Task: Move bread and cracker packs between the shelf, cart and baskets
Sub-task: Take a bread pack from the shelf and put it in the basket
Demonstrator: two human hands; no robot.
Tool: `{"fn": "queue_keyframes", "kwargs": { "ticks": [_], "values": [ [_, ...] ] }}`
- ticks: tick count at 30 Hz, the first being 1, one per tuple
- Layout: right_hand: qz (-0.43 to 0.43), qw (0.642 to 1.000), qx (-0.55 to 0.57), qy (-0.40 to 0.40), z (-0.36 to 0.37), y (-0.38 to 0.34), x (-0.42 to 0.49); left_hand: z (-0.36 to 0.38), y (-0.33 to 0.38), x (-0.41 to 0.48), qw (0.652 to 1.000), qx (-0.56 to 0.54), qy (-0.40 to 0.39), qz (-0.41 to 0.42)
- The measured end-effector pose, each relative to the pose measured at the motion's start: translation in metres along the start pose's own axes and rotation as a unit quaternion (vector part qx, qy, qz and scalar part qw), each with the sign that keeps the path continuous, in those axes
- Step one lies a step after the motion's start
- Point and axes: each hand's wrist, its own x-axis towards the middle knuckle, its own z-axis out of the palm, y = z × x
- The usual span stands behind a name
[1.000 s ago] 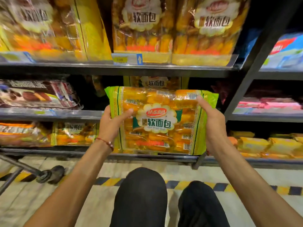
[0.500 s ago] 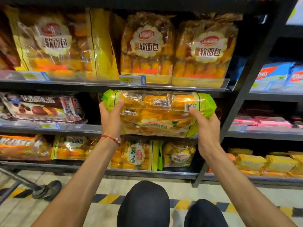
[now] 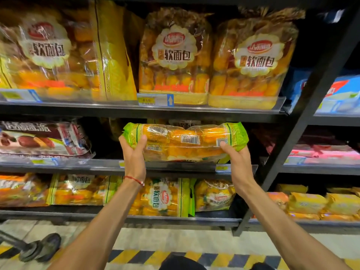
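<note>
A green-edged bread pack (image 3: 185, 142) full of orange rolls lies tipped flat, barcodes facing me, at the front of the middle shelf (image 3: 175, 167). My left hand (image 3: 134, 154) grips its left end and my right hand (image 3: 236, 162) grips its right end. The pack's far edge reaches into the dark shelf opening; whether its underside touches the shelf board is hidden by its own bulk.
Large yellow bread bags (image 3: 175, 55) fill the shelf above. A brown-and-red pack (image 3: 42, 139) lies on the middle shelf at left. More green bread packs (image 3: 161, 197) stand on the shelf below. A black upright post (image 3: 303, 117) bounds the bay at right. A cart wheel (image 3: 41, 247) sits on the floor at left.
Both hands have lifted the bread pack from chest height, tipped it from upright to flat, and pushed it forward into the middle shelf opening.
</note>
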Motion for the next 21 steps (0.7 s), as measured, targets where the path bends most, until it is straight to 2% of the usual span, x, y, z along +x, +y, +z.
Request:
{"fn": "queue_keyframes", "kwargs": {
  "ticks": [5, 10, 13, 17, 19, 21],
  "values": [
    [0.032, 0.995, -0.055, -0.075, -0.006, 0.014, 0.013, -0.006, -0.008, 0.016, 0.996, 0.057, -0.061, -0.022],
    [0.032, 0.991, -0.12, -0.047, -0.004, 0.026, 0.029, -0.009, -0.018, 0.021, 0.982, 0.166, -0.087, -0.013],
    [0.054, 0.989, -0.138, -0.017, 0.003, 0.04, 0.038, -0.008, -0.031, 0.019, 0.979, 0.19, -0.078, -0.004],
    [0.083, 0.986, -0.146, 0.007, 0.008, 0.045, 0.048, -0.007, -0.039, 0.031, 0.966, 0.23, -0.113, -0.025],
    [0.104, 0.984, -0.141, -0.016, 0.005, 0.051, 0.05, -0.01, -0.043, 0.039, 0.957, 0.255, -0.136, -0.02],
    [0.092, 0.982, -0.158, -0.039, 0.001, 0.058, 0.049, -0.012, -0.049, 0.046, 0.953, 0.278, -0.115, -0.026]
  ]
}}
